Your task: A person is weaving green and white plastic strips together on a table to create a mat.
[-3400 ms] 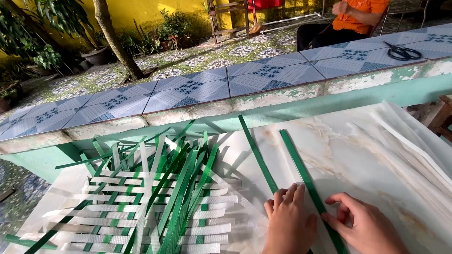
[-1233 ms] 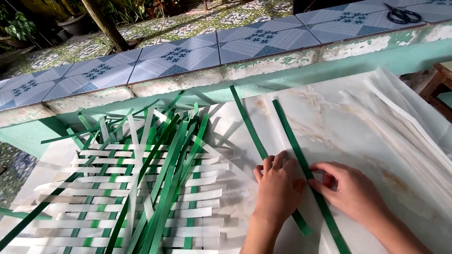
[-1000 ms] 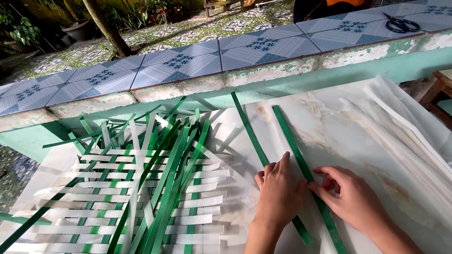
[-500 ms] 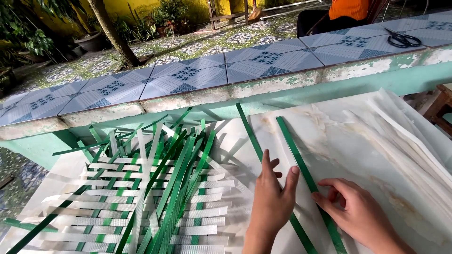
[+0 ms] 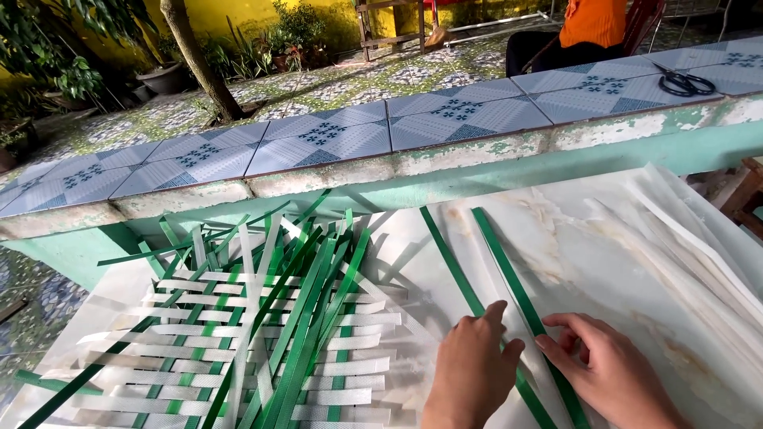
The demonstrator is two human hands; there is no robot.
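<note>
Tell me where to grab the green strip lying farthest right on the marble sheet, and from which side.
Pinch the right green strip on its bare stretch just beyond the right hand, coming from its right edge. It lies flat and thin; the second green strip and the left hand crowd its left side.

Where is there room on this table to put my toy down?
The marble tabletop is bare between the two loose green strips and the pile of white strips. The tiled ledge is bare left of the scissors. The woven mat on the left is crowded.
</note>
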